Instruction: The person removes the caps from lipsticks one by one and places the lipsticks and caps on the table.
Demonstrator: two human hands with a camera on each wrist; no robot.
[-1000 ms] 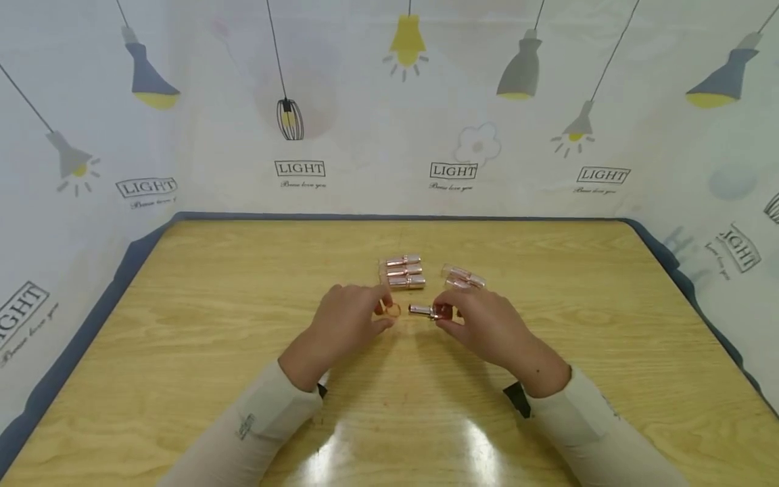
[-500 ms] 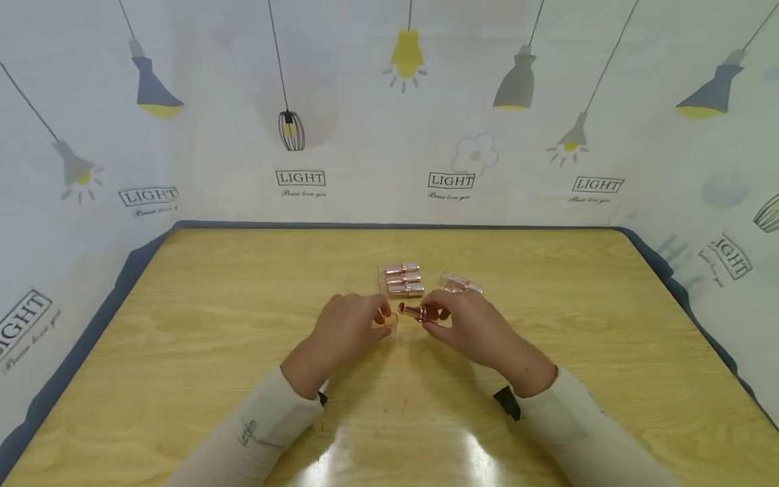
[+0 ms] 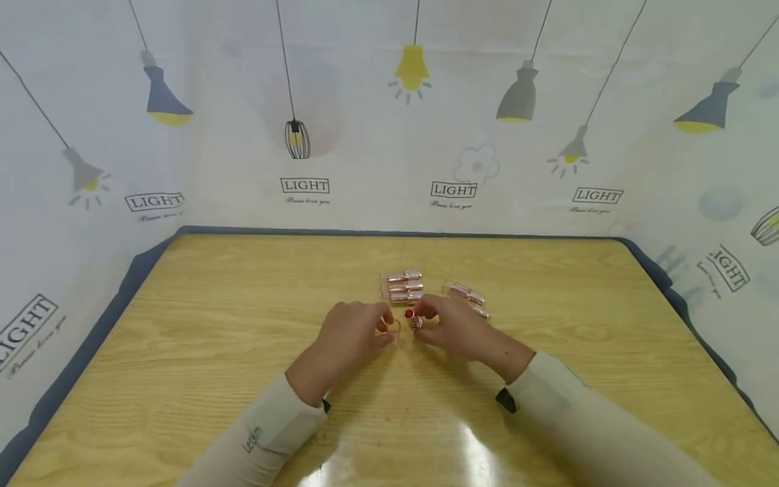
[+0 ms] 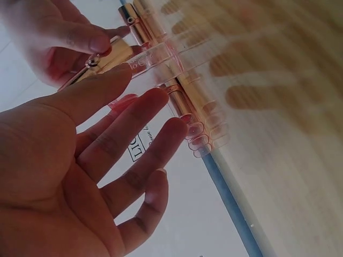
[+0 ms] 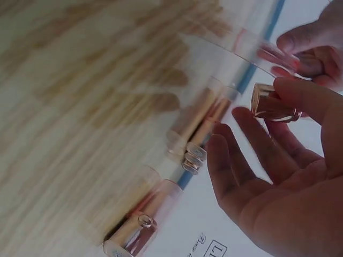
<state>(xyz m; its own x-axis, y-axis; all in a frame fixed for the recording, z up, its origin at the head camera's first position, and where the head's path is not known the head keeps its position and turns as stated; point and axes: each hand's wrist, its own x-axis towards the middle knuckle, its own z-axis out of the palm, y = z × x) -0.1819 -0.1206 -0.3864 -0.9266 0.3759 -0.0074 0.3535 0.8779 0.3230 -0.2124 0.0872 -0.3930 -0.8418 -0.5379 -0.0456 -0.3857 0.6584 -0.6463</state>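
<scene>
My left hand (image 3: 348, 336) pinches a clear lipstick cap (image 4: 156, 58) between thumb and forefinger, the other fingers spread behind it. In the head view the cap shows mostly as an orange-tinted rim. My right hand (image 3: 458, 328) pinches a lipstick (image 3: 414, 319) by its shiny rose-gold base (image 5: 272, 103). Its red tip points up toward the head camera. A small gap separates the lipstick from the cap, both low over the table. In the left wrist view, part of the lipstick is hidden behind my left thumb.
Beyond my hands, several capped rose-gold lipsticks (image 3: 404, 287) lie side by side on the wooden table (image 3: 243, 297). More lipsticks (image 3: 467, 293) lie at an angle behind my right hand, partly covered. A printed cloth wall (image 3: 377, 135) encloses the back and sides.
My right hand has moved left, closer to the cap, and turned the lipstick from lying sideways to tip up. My left hand stays nearly in place. The head view has tilted slightly upward.
</scene>
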